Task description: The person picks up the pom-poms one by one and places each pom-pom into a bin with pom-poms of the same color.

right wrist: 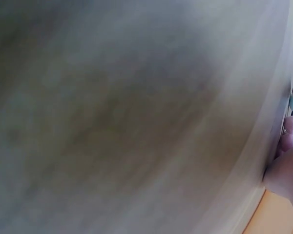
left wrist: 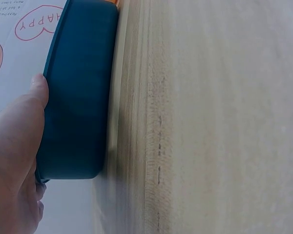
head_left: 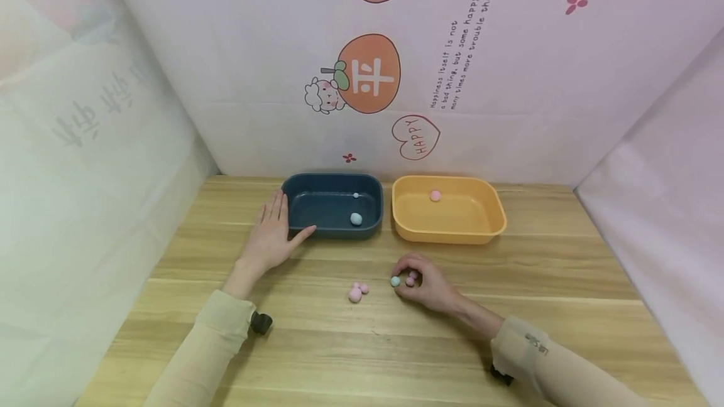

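Note:
In the head view my left hand (head_left: 270, 236) rests against the left end of a dark blue bin (head_left: 334, 233), fingers straight along its side and thumb at the front rim. The left wrist view shows that thumb on the bin's edge. My right hand (head_left: 427, 284) is low over the wooden table, pinching a light blue ball (head_left: 395, 281) between thumb and index finger. Small pink balls (head_left: 410, 281) lie within the curve of that hand, partly covered by it. To its left sits a cluster of pink balls (head_left: 355, 294), one larger than the others.
Inside the dark blue bin are a pale blue ball (head_left: 356, 219) and a smaller one (head_left: 356, 195). A yellow bin (head_left: 449, 237) stands beside it on the right, with a pink ball (head_left: 435, 195) inside. Printed white cloth (head_left: 254, 80) hangs behind the table and along both sides.

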Action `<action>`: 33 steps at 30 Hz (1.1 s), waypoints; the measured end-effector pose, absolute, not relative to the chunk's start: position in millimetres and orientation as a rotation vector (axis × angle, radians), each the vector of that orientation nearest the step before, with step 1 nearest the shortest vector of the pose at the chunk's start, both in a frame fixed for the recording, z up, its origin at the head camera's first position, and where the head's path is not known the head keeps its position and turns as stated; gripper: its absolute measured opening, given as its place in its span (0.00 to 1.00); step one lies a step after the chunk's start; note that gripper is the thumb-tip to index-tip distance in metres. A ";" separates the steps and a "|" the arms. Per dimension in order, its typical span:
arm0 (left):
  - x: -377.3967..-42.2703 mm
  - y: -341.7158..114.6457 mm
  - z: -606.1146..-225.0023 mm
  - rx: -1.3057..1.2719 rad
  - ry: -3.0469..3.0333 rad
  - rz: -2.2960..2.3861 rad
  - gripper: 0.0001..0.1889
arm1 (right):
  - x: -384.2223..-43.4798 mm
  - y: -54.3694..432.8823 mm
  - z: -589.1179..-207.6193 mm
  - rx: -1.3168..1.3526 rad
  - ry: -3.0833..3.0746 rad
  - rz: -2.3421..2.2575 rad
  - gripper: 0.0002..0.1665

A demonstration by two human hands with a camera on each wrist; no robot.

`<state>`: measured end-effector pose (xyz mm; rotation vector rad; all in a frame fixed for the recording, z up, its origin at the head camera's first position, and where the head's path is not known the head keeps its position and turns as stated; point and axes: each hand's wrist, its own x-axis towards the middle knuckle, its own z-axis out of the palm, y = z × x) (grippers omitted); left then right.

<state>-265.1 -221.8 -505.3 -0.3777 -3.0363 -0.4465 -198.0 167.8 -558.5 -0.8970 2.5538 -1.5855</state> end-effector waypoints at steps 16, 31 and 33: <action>-264.3 -221.3 -504.0 -0.371 -3.041 -0.441 0.60 | -203.8 169.8 -539.3 -0.600 2.346 -1.697 0.13; -263.2 -220.2 -502.9 -0.366 -3.047 -0.461 0.60 | -212.3 171.8 -497.9 -0.478 2.463 -1.684 0.12; -263.0 -220.1 -502.8 -0.364 -3.051 -0.461 0.60 | -214.1 171.6 -492.6 -0.474 2.482 -1.676 0.11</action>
